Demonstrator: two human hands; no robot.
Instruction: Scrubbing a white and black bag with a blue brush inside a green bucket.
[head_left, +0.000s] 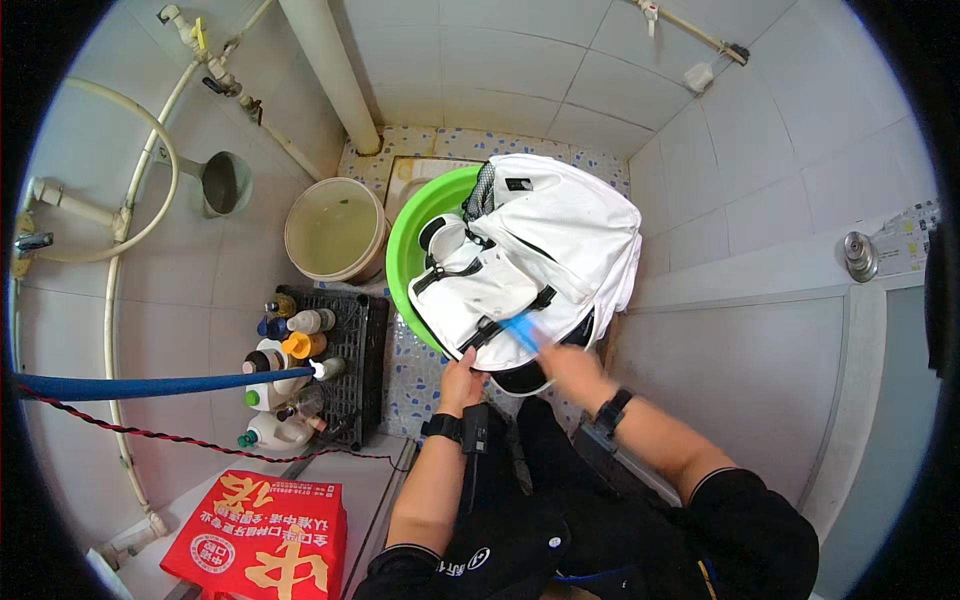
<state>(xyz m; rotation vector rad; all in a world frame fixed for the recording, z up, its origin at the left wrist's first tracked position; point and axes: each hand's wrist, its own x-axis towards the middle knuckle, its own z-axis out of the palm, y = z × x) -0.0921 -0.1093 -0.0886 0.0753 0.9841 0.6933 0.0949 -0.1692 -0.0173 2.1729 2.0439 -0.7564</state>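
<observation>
A white backpack (562, 232) with black straps and buckles lies over a green plastic basin (409, 240), covering most of it. My left hand (459, 384) grips the backpack's near edge, beside a black strap. In my right hand (574, 375) is a blue brush (525, 332), blurred, laid against the front pocket (495, 285) near a buckle. The brush's bristles cannot be made out. A black mesh side pocket (481, 193) shows at the bag's far left.
A bucket of cloudy liquid (334, 229) stands left of the basin. Several bottles (304, 345) stand by a black plastic crate (360, 367). A blue pole (165, 386) and a twisted red-black cord (172, 440) cross the left side. A red bag (262, 532) bears writing. A door (735, 375) is at right.
</observation>
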